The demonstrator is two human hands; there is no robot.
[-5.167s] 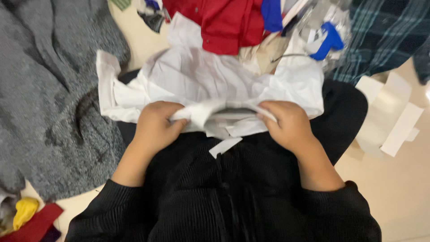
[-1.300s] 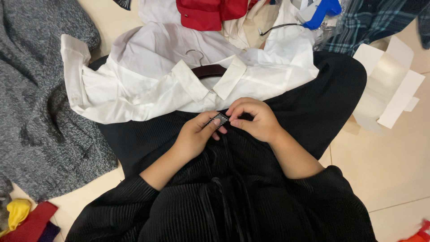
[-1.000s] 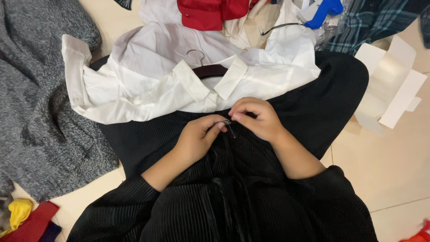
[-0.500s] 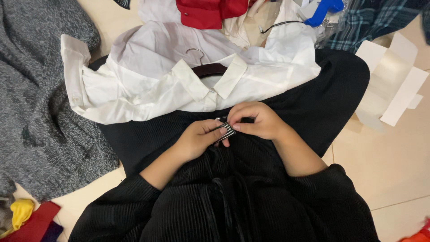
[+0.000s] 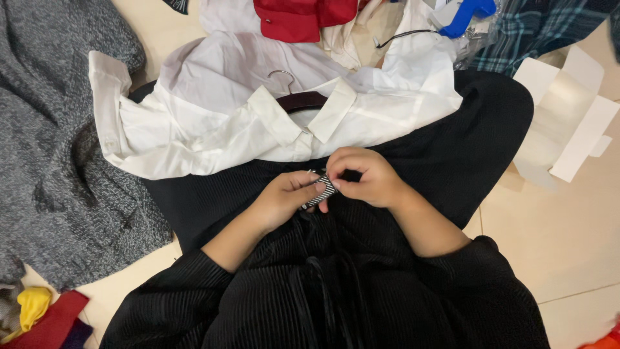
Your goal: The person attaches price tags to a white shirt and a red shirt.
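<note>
We pinch a striped tag [image 5: 321, 190] btwn both hands: left hand [image 5: 284, 197] from below-left, right hand [image 5: 363, 178] from above-right. Tag's long axis runs diagonal; white shirt [image 5: 213, 123] w/ hanger [image 5: 300, 98] lies just beyond.

Striped tag [image 5: 321, 191] half-hidden by fingers [image 5: 336, 184]

The single head-worn camera looks steeply down, close over the lap and the floor [image 5: 568, 258].
</note>
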